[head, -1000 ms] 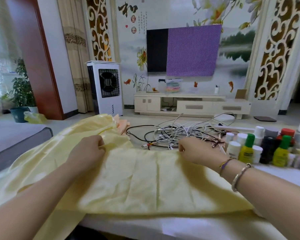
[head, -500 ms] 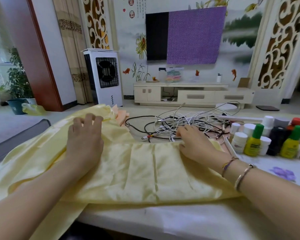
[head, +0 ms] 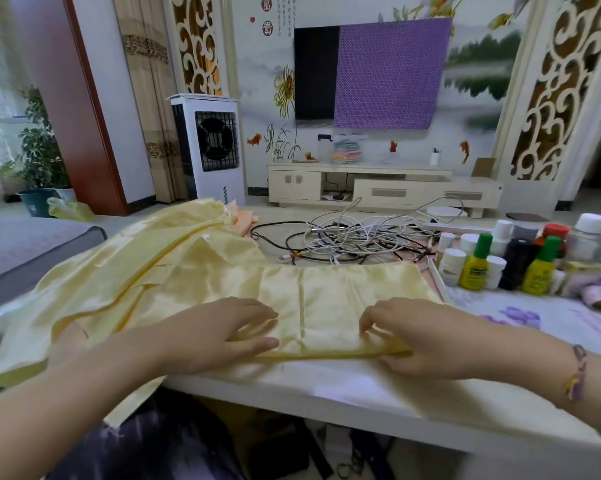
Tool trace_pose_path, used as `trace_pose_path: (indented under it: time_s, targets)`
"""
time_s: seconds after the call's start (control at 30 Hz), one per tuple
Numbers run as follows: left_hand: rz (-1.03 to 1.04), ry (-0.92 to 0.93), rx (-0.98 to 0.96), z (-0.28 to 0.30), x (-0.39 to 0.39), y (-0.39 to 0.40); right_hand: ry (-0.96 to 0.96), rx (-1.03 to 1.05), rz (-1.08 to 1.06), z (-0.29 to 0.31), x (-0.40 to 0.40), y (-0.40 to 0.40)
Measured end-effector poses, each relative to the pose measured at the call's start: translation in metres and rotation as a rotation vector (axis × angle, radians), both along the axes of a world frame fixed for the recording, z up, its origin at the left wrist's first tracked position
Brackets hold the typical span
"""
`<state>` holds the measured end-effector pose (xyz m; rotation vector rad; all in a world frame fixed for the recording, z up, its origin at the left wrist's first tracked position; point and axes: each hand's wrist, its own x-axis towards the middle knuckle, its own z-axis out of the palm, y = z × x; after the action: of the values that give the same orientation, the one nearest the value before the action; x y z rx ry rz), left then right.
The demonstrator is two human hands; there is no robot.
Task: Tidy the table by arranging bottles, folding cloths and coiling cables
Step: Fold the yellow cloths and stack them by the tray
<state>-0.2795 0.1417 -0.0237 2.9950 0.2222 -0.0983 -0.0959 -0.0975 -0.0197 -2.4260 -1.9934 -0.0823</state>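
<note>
A pale yellow cloth (head: 326, 299) lies spread over the white table (head: 326, 386), and its left part hangs off the table's left end. My left hand (head: 219, 334) and my right hand (head: 413, 336) are both at the cloth's near edge. Each pinches that edge between fingers on top and thumb. A tangle of white and black cables (head: 354, 237) lies behind the cloth. Several small bottles (head: 499, 258), white, yellow with green caps and black, stand grouped at the right.
An orange cloth (head: 245, 220) peeks out behind the yellow one. A floral mat (head: 520, 317) covers the table's right part. Beyond the table are a white air cooler (head: 209, 150) and a TV cabinet (head: 378, 188). A dark bag (head: 278, 448) lies under the table.
Both hands have drawn back from the cloth's far edge to its near edge. The left hand, flat on the cloth before, now pinches the edge, as does the right.
</note>
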Motion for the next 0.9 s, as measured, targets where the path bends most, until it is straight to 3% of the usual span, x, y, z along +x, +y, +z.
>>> trace_pose_path:
  time_s: [0.37, 0.5, 0.67, 0.9]
  targets:
    - [-0.029, 0.049, 0.191, -0.01, -0.012, 0.008, -0.169, -0.089, -0.149, -0.012, -0.009, 0.0]
    - [0.023, 0.148, 0.197, 0.002, -0.02, 0.01, -0.232, -0.138, -0.189, -0.014, -0.009, -0.001]
    - [0.097, 0.177, 0.218, 0.001, -0.021, 0.016, -0.142, -0.103, -0.322, -0.009, 0.0, -0.001]
    - [0.224, 0.029, -0.053, 0.025, -0.018, 0.021, 0.174, 0.03, -0.338, 0.021, 0.021, -0.005]
